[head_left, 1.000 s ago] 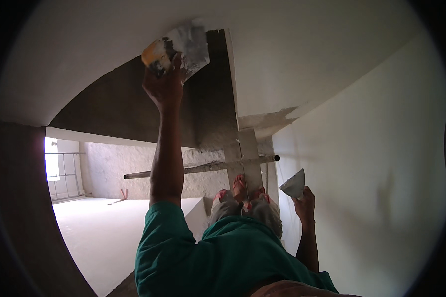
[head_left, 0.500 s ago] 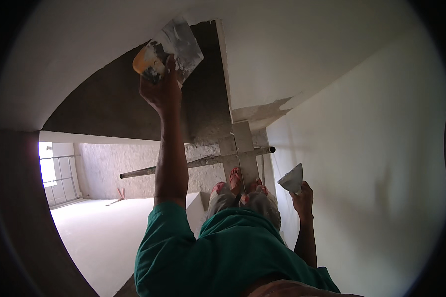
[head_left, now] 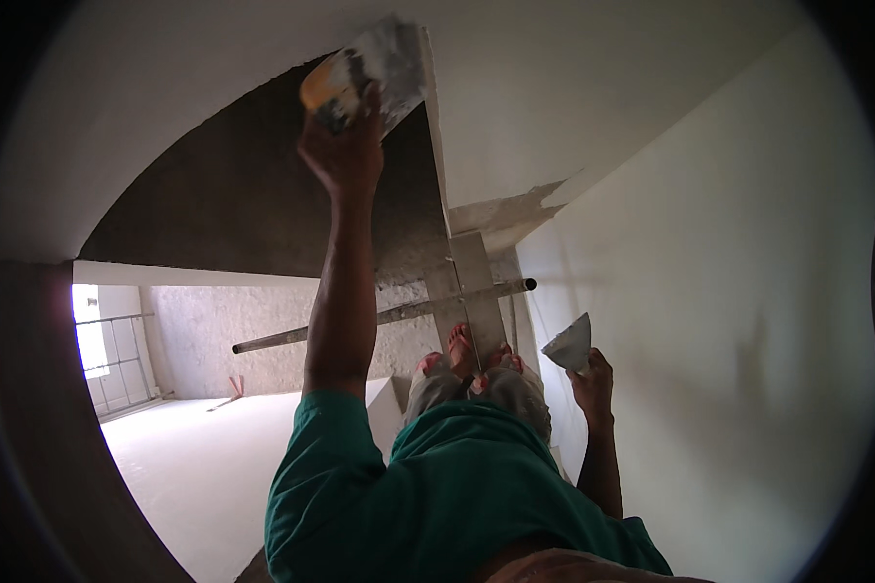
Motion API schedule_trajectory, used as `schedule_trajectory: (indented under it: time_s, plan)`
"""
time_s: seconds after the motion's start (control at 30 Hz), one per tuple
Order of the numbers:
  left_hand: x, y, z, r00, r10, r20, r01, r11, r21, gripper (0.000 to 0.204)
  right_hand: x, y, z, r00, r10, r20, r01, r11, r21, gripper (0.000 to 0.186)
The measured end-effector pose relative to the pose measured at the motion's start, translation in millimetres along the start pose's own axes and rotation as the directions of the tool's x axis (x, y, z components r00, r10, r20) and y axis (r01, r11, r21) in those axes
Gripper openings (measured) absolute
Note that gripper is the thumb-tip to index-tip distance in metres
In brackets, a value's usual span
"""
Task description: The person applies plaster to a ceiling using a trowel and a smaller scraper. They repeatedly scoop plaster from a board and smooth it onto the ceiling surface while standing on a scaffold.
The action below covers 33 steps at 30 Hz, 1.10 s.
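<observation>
Raised at arm's length, my left hand (head_left: 345, 146) grips a wide plastering blade (head_left: 396, 73) by its orange handle. Grey-white paste smears both the blade and the handle, and the blade is slightly blurred. It is up against the edge of the pale ceiling surface, where the dark grey area (head_left: 262, 185) meets it; whether it touches cannot be made out. Lower down on the right, my right hand (head_left: 593, 382) is closed round a smaller putty knife (head_left: 570, 342). That knife has a flared, whitish blade pointing up and left, beside the white wall (head_left: 729, 369); its handle is hidden in my fingers.
My bare feet (head_left: 462, 345) stand on narrow planks (head_left: 476, 282), with a round metal pole (head_left: 389, 316) crossing them. Below lies a rough floor (head_left: 224, 321). A metal railing (head_left: 122, 360) stands by a bright opening at left. A bare, unpainted patch (head_left: 510, 214) shows near the wall corner.
My left hand has carried the wide blade up and to the right, toward the pale edge. My right hand and the putty knife have barely moved.
</observation>
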<state>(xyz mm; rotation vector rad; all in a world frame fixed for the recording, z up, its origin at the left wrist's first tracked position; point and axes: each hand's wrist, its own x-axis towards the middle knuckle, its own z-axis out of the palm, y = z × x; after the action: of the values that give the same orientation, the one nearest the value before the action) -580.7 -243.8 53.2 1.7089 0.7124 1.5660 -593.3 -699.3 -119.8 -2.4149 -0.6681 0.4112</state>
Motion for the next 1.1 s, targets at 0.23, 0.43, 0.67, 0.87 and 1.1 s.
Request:
schedule_trajectory:
  time_s: [0.23, 0.43, 0.67, 0.87, 1.1]
  plan:
    - [-11, -37, -53, 0.975, -0.096, -0.201, 0.141, 0.964, 0.226, 0.042, -17, 1, -5, 0.994, 0.077, -0.075, -0.077, 0.997, 0.002, 0.027]
    - [-198, -210, -214, 0.741, -0.605, 0.292, 0.338, 0.712, 0.616, 0.039, -34, 10, -8, 0.951, 0.303, -0.065, -0.294, 0.949, 0.115, 0.029]
    - [-396, -161, -445, 0.023, -0.998, -0.062, -0.029, -0.063, 0.998, 0.050, -50, 41, -11, 0.957, 0.288, -0.033, -0.284, 0.954, 0.095, 0.024]
    - [-371, -187, -438, 0.111, -0.989, 0.099, -0.001, 0.099, 0.995, 0.045, -77, 84, -6, 0.905, 0.410, 0.112, -0.422, 0.898, 0.124, 0.026]
    - [-337, -145, -272, 0.459, -0.720, 0.520, 0.157, 0.642, 0.751, 0.037, -127, 104, -40, 0.911, 0.411, 0.017, -0.411, 0.906, 0.105, 0.029]
